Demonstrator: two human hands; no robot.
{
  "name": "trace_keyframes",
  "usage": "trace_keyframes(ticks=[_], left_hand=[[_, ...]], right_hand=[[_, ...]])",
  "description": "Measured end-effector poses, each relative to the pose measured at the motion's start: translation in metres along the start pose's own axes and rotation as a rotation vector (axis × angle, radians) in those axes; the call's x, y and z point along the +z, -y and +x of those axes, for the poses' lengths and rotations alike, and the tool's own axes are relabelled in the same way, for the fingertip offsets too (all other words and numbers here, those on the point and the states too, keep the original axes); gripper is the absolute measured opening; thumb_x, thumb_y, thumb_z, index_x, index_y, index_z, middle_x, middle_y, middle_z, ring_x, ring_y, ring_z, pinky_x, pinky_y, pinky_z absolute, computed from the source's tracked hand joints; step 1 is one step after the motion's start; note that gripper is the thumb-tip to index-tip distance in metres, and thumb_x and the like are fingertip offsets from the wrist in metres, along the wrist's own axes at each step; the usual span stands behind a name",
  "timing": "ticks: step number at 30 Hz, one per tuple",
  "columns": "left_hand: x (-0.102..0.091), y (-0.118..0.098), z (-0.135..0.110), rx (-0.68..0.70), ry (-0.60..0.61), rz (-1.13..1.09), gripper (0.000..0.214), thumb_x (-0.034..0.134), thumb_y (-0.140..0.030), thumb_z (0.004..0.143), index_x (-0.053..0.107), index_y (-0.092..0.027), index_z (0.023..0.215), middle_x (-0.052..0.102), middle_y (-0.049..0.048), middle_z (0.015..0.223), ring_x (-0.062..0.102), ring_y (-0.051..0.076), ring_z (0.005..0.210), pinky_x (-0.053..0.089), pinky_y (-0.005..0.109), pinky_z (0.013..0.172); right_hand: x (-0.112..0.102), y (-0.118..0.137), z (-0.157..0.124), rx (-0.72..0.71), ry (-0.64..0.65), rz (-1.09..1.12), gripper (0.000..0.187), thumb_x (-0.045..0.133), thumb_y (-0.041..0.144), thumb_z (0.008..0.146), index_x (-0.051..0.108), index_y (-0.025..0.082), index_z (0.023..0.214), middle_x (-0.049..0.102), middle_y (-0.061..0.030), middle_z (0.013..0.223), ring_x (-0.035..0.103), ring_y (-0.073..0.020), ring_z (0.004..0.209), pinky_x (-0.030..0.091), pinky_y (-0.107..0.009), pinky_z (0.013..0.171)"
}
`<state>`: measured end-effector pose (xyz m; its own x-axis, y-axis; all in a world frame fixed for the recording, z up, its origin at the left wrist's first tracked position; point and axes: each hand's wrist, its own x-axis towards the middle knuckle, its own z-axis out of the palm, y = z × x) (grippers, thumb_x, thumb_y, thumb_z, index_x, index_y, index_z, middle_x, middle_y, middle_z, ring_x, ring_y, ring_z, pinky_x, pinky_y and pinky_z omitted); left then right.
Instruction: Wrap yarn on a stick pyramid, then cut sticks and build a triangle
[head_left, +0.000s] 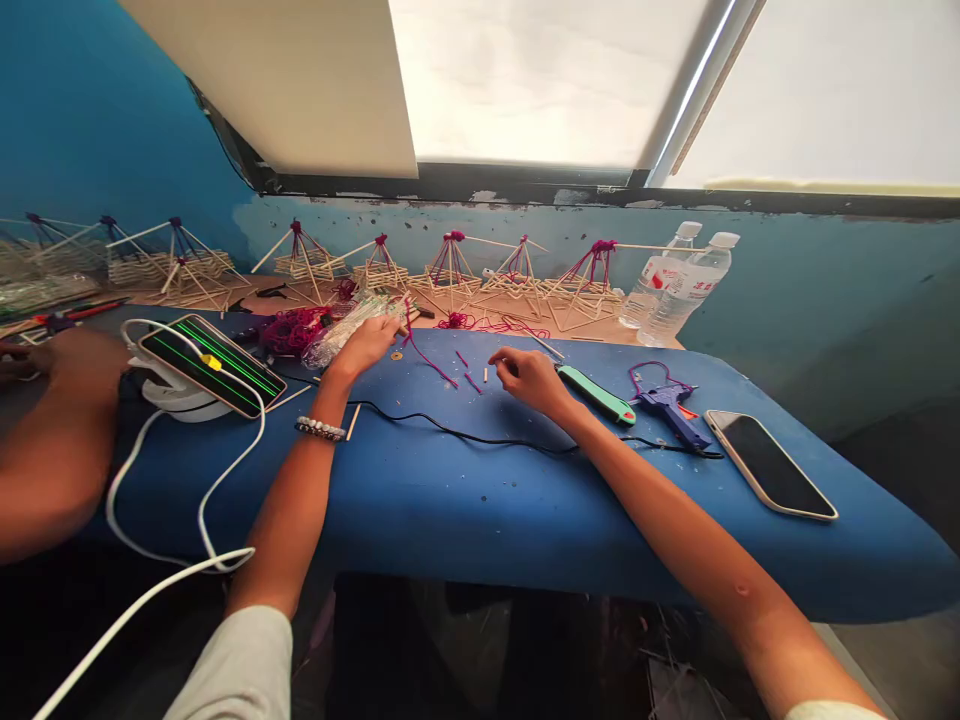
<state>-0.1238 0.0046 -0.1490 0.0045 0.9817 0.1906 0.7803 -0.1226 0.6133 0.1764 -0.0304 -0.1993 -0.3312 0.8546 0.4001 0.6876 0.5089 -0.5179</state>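
My left hand [369, 343], with a beaded bracelet [320, 428] on its wrist, reaches over the right end of a clear plastic bag of thin wooden sticks [341, 335]. Its fingers are drawn together beside a strand of purple yarn [431, 365]; what they hold, if anything, is hidden. My right hand [531, 380] hovers low over the blue padded surface, fingers loosely curled and apart, with nothing visible in them. Just left of it lie a short stick piece [485, 375] and cut yarn bits [472, 383]. A green-handled cutter [598, 394] lies right of that hand.
A blue glue gun [675, 412] and a phone [771, 465] lie at right. Stick frames tied with purple yarn [450, 262] line the back, near two bottles [686, 285]. At left are a propped phone [214, 365], white cable [202, 510] and another person's arm [56, 450].
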Motion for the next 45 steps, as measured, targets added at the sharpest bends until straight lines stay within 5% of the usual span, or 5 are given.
trace_keyframes(ticks=[8,15,23,30,45], left_hand=[[0.0,-0.049,-0.05,0.259,0.703,-0.401,0.045,0.053,-0.056,0.101,0.072,-0.018,0.118,0.057,0.001,0.072,0.04,0.009,0.053,0.028,0.021,0.046],[0.02,-0.072,-0.063,0.395,0.895,-0.497,0.05,0.046,-0.055,0.105,0.072,-0.013,0.114,0.048,-0.0008,0.075,0.04,0.01,0.062,0.036,0.024,0.058],[0.013,-0.062,-0.054,0.314,0.623,-0.805,0.041,0.051,-0.054,0.104,0.065,-0.015,0.108,0.036,-0.0064,0.066,0.028,0.006,0.048,0.023,0.019,0.042],[0.028,-0.1,-0.022,0.334,0.267,-1.035,0.026,0.036,-0.044,0.111,0.046,-0.022,0.119,0.073,0.0007,0.085,0.075,0.015,0.075,0.058,0.026,0.07],[0.098,-0.058,-0.026,0.466,0.388,-0.87,0.044,0.046,-0.066,0.103,0.049,-0.022,0.106,0.078,0.0126,0.11,0.073,0.025,0.116,0.049,0.041,0.107]], right_hand=[[0.009,0.016,-0.008,-0.037,0.162,0.424,0.039,0.055,0.047,0.102,0.066,0.017,0.125,0.067,0.0029,0.064,0.052,-0.0121,0.054,0.038,-0.025,0.057],[0.011,0.026,-0.007,0.097,0.032,0.868,0.05,0.066,0.068,0.091,0.061,0.02,0.104,0.062,0.0032,0.058,0.051,-0.0125,0.045,0.037,-0.025,0.045],[-0.002,-0.006,0.004,0.3,-0.104,0.629,0.038,0.061,0.043,0.087,0.058,0.019,0.115,0.07,-0.0003,0.064,0.05,-0.0144,0.042,0.04,-0.028,0.048],[0.001,0.01,-0.005,0.18,-0.184,0.139,0.057,0.046,0.016,0.085,0.044,0.016,0.142,0.076,-0.0073,0.092,0.063,-0.0198,0.065,0.046,-0.034,0.068],[0.023,0.002,-0.009,-0.095,0.133,0.331,0.031,0.059,0.043,0.1,0.069,0.018,0.084,0.066,-0.0015,0.073,0.054,-0.0146,0.064,0.04,-0.027,0.062]])
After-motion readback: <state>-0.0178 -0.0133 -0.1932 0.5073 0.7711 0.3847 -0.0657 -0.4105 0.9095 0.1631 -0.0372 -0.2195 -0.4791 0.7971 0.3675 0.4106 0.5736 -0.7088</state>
